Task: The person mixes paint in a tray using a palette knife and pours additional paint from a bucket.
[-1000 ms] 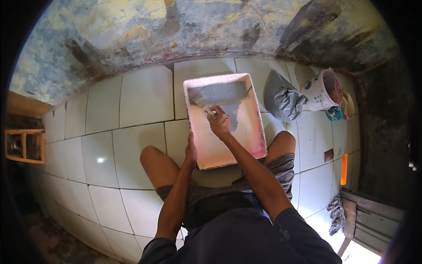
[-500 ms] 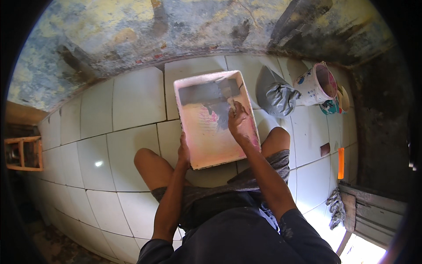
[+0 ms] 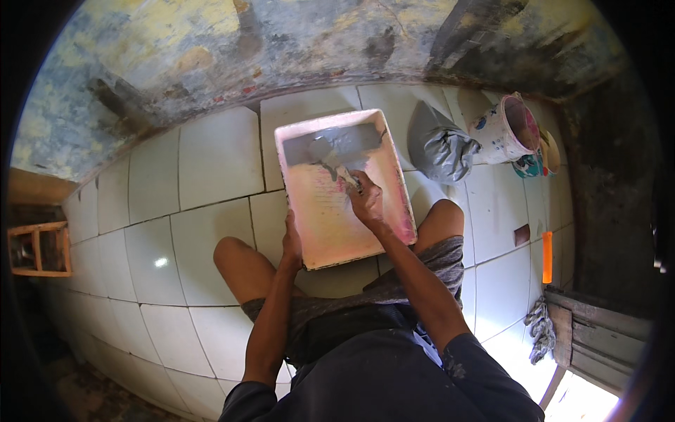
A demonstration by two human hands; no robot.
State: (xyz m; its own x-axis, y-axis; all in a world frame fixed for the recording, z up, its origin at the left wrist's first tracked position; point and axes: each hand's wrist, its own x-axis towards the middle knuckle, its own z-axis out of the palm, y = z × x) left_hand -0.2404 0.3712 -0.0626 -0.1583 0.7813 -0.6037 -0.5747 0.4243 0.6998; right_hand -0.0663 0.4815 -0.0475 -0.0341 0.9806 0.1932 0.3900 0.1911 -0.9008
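A pink-stained white tray (image 3: 337, 228) lies tilted across my lap, with a pool of wet grey paste (image 3: 362, 142) at its far end. My right hand (image 3: 366, 200) is closed round the handle of a grey-smeared scraper (image 3: 339, 169), whose blade sits in the paste, left of the tray's middle. The blade's exact shape is hidden under the coating. At the tray's near left side, my left hand (image 3: 292, 239) grips the rim, its thumb along the outer edge.
Right of the tray stand a grey plastic bag (image 3: 439, 151), a spattered white bucket (image 3: 503, 130) and a teal container (image 3: 529, 166). Farther right are an orange strip (image 3: 547, 257), a crumpled rag (image 3: 540, 330) and wooden boards (image 3: 598, 337). A patchy wall (image 3: 281, 49) rises ahead; a wooden frame (image 3: 39, 250) stands left.
My right hand has swept the scraper leftward through the paste, and a strip of grey on the tray's bare floor has been gathered back toward the pool. My left hand stays on the rim.
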